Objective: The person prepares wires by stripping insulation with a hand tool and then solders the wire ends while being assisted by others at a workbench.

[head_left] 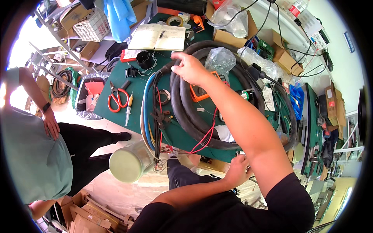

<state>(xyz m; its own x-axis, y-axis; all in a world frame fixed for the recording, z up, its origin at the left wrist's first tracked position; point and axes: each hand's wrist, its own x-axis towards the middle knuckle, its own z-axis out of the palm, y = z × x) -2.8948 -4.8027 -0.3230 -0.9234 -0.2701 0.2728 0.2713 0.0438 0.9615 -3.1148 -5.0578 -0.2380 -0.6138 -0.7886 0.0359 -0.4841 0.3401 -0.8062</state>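
Loosely crooked, the right hand [192, 70] sits over the sheathed end of the thick black cable [177, 97], thumb and forefinger parted at the tips; from where I stand I can't tell whether any finger has hold of the cable. Its coil lies on the green bench [136, 112], under and beyond the reaching forearm. Down by the near edge is the left hand [237, 171], fingers curled, and what they might enclose is hidden.

That coil looks heavy and stiff to me. With so light a touch at its end, it could spring or swing round if pushed, and shove the orange meter [199, 93] standing inside the loops. The forearm crosses low over the coil as well, so an elbow drawn back carelessly could drag the red leads [213, 126].

From the cable's end, a blue wire [145, 105] and several black wires [156, 101] run down past the near edge, beside the lidded tub [125, 165]. A knee or a shifted tub could catch them and tug the cable.

Further left, the syringe [129, 108] lies with its tip close to the edge, near the red-handled scissors [118, 99]; a sweep of the wires might roll it off, towards the co-worker [42, 155] standing on that side.
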